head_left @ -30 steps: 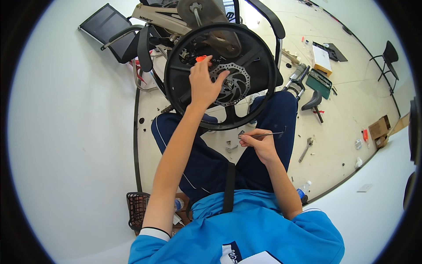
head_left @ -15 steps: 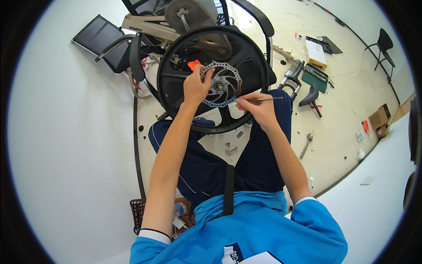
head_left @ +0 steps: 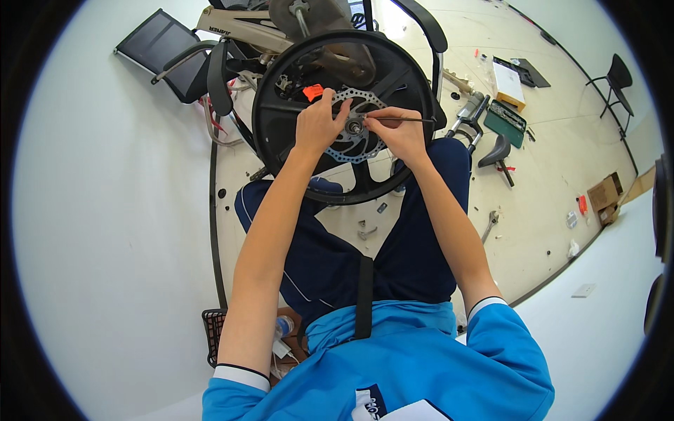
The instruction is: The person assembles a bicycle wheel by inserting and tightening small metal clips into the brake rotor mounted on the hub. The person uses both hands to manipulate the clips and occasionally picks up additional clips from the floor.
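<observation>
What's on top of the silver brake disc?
The left hand overlaps its left side, and the right hand, holding a thin dark tool, its right. The disc beneath them is hidden.

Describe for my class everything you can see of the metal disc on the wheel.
The metal disc is round, flat and silver-grey, apparently metal, with a scalloped outer band pierced by small holes and curved arms running inward. It lies face toward the camera around the hub, over the middle of the black wheel. The left hand appears to touch its left edge; the right hand, holding a thin tool, covers part of its right side. Whether it is fastened cannot be told.
</observation>
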A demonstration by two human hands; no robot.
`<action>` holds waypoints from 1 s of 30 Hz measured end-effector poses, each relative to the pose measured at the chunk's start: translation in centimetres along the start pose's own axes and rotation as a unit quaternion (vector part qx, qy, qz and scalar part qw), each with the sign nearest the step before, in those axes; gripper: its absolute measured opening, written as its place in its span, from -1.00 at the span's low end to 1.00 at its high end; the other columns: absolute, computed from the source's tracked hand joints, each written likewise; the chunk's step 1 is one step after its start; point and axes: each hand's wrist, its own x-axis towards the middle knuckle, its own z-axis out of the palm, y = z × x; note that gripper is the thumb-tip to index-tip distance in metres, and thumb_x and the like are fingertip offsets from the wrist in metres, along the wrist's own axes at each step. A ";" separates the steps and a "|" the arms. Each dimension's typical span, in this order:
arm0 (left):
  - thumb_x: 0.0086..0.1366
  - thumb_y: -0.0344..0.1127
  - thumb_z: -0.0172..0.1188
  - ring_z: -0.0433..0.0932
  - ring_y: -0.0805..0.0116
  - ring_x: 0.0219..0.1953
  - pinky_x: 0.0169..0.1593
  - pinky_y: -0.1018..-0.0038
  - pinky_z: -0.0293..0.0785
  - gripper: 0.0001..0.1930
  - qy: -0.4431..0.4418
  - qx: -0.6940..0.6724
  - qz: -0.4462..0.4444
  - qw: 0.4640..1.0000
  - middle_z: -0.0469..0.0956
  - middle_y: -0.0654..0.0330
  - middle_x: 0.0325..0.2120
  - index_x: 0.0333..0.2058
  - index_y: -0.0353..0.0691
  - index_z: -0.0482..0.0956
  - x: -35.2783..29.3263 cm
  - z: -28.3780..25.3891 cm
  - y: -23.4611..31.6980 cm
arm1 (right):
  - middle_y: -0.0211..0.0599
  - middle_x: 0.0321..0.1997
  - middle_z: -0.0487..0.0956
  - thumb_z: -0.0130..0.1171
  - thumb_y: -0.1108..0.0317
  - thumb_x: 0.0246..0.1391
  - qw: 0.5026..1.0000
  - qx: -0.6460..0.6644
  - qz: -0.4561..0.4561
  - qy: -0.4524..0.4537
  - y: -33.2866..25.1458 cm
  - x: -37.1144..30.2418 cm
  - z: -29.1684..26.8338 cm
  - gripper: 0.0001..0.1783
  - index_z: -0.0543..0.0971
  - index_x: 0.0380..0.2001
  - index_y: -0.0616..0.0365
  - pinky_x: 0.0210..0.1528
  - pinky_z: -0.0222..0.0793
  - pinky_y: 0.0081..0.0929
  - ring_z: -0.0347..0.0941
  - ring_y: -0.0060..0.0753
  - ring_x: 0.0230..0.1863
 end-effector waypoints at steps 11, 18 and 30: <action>0.33 -0.04 0.25 0.63 -0.03 -0.53 -0.51 0.20 0.52 -0.63 0.026 0.034 0.023 0.999 0.59 -0.02 -0.60 -0.28 -0.25 0.40 0.0 0.4 0.0 | -0.20 -0.40 0.71 0.31 0.59 0.02 0.989 -0.097 -0.110 0.004 0.5 0.2 1.0 -0.87 0.71 -0.31 0.33 -0.32 0.52 -0.61 0.65 -0.54 -0.39; 0.32 -0.04 0.27 0.63 -0.13 -0.46 -0.43 0.15 0.51 -0.62 -0.014 0.018 -0.006 1.000 0.60 -0.11 -0.56 -0.22 -0.27 0.48 0.3 -0.1 0.2 | -0.11 -0.40 0.66 0.30 0.63 -0.08 0.941 -0.216 -0.258 -0.025 -0.5 0.7 0.9 -0.87 0.67 -0.37 0.30 -0.32 0.48 -0.42 0.62 -0.13 -0.39; 0.34 -0.04 0.24 0.64 -0.10 -0.43 -0.42 0.17 0.54 -0.64 -0.055 0.025 0.007 0.998 0.62 -0.07 -0.51 -0.20 -0.25 0.45 0.7 -0.1 -0.3 | -0.16 -0.32 0.63 0.34 0.56 -0.04 0.891 -0.348 -0.268 -0.114 -1.2 2.2 -0.3 -0.86 0.67 -0.33 0.30 -0.29 0.51 -0.37 0.59 -0.13 -0.36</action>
